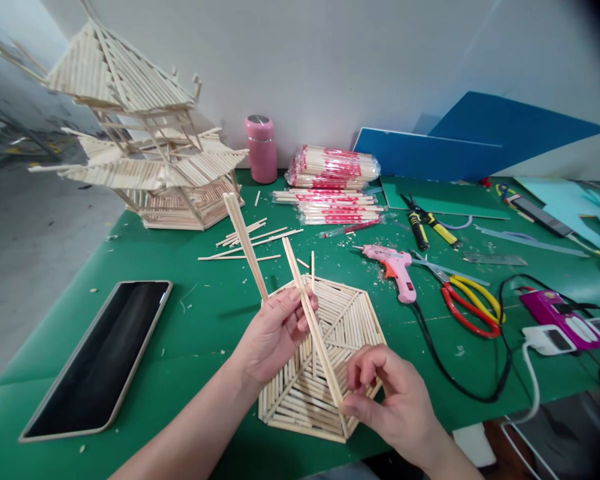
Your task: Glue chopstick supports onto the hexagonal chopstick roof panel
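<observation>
My left hand [280, 327] grips a narrow bundle of pale wooden chopsticks [317, 333], slanting from upper left to lower right. At its near end, my right hand [393, 400] has its thumb and curled fingers closed on the tip. Beneath both hands lies a flat, many-sided panel [365, 320] of chopsticks set in wedge-shaped sections, partly hidden. Another chopstick bundle [245, 243] rises behind my left hand; its lower end is hidden. A thin stick [313, 267] shows just beyond the left fingers.
A chopstick pagoda model [150, 160] stands at back left, near loose chopsticks [250, 243], a pink flask [261, 150] and wrapped chopstick packs [335, 180]. Rightward lie a pink glue gun [395, 267], red-and-yellow pliers [470, 300], cutters [427, 223] and cables. A phone [100, 360] lies left.
</observation>
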`<state>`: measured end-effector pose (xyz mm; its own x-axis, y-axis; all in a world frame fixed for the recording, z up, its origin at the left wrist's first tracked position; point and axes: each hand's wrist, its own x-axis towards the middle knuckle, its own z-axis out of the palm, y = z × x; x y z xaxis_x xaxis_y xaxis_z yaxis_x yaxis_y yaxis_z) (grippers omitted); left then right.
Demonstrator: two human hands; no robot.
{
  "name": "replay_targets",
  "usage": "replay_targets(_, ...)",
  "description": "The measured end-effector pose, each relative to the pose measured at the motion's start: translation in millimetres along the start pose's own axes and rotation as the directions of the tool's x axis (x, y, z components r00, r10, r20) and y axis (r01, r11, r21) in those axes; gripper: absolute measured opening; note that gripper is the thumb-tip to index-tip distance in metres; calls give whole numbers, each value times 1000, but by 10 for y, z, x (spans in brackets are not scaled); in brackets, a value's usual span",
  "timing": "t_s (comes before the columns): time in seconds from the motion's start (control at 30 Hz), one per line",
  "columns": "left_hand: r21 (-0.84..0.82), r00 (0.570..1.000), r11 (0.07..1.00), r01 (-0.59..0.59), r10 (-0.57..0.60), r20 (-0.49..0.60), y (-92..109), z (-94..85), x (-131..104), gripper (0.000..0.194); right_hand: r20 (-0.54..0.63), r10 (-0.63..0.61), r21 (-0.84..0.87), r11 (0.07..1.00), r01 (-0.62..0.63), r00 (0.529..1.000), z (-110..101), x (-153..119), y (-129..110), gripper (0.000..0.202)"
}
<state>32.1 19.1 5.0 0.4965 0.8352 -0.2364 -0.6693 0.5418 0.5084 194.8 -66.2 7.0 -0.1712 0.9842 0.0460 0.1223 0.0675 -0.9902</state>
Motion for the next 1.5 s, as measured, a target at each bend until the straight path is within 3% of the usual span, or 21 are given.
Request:
replay_targets(0.43,-8,1000,1000,10,-10,-6,-4,13,9,11,-7,35,49,998,-35,999,83,-45,15,23)
replay_targets(0.57,8,1000,1000,-19,19,-6,26,-3,13,10,-21,25,25,999,-24,999,49,-28,23,20)
replay_targets(0.77,32,998,998,-59,59,9,35,-21,9,11,52,5,50,999,-8,999,-56,-25,-7,21)
replay_targets(1.0,79,999,996,-28,30,-23,51,-28,7,13,-130,73,-195,976,-97,989,-240,95,-12,14)
replay_targets(1.1,117,998,992,-48,52,-28,97,-41,5,12,-159,39,-368,925,-96,986,-312,249,19,19)
replay_targets(1.23,149,996,986,-71,77,-37,164,-43,-3,11,-60,-21,-562,827,-16,998,-310,494,33,13)
replay_targets(1.4,160,996,985,-63,73,-58,165,-29,-11,10,39,-2,-791,611,32,999,-100,819,26,15)
replay_targets(1.5,157,995,987,-20,35,-95,132,-35,-12,9,-1,10,-818,575,-7,1000,54,961,37,21)
